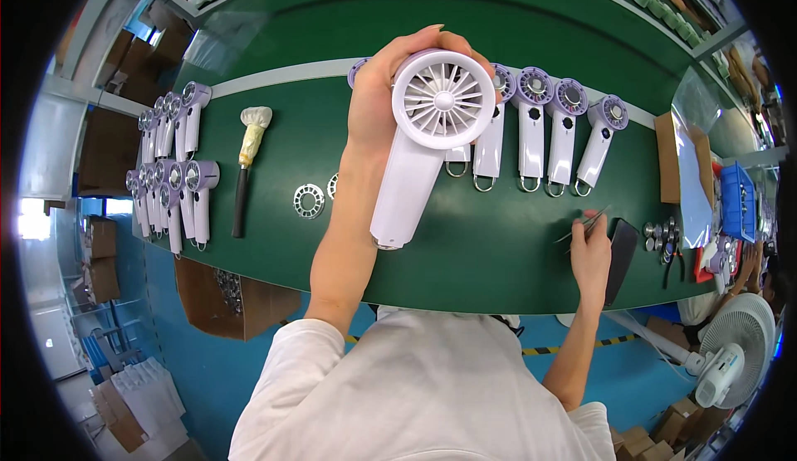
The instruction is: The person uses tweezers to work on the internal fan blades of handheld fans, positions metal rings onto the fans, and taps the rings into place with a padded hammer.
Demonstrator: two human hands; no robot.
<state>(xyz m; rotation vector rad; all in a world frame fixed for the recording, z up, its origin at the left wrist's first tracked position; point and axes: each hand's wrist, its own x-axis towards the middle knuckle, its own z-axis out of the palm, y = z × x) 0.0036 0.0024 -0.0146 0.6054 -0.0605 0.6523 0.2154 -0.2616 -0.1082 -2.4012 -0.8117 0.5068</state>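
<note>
My left hand (375, 87) is wrapped round the head of a white handheld fan (407, 191). The fan is raised above the green table, its round slatted grille facing up and its handle slanting down toward me. Low on the right, my right hand (591, 253) is closed on thin metal tweezers (598, 219), beside a dark flat slab (621, 258). Behind the held fan, several white and purple handheld fans (531, 141) lie in a row, some partly hidden. Near my left forearm lies a silver slotted ring (308, 201), with a second one half covered.
More handheld fans (198, 204) are grouped at the left edge. A black-handled tool with a wrapped head (242, 195) lies nearby. Rightward are small round metal parts (660, 237), pliers (682, 266), a cardboard box (668, 162), a blue bin (735, 200) and a standing fan (739, 349).
</note>
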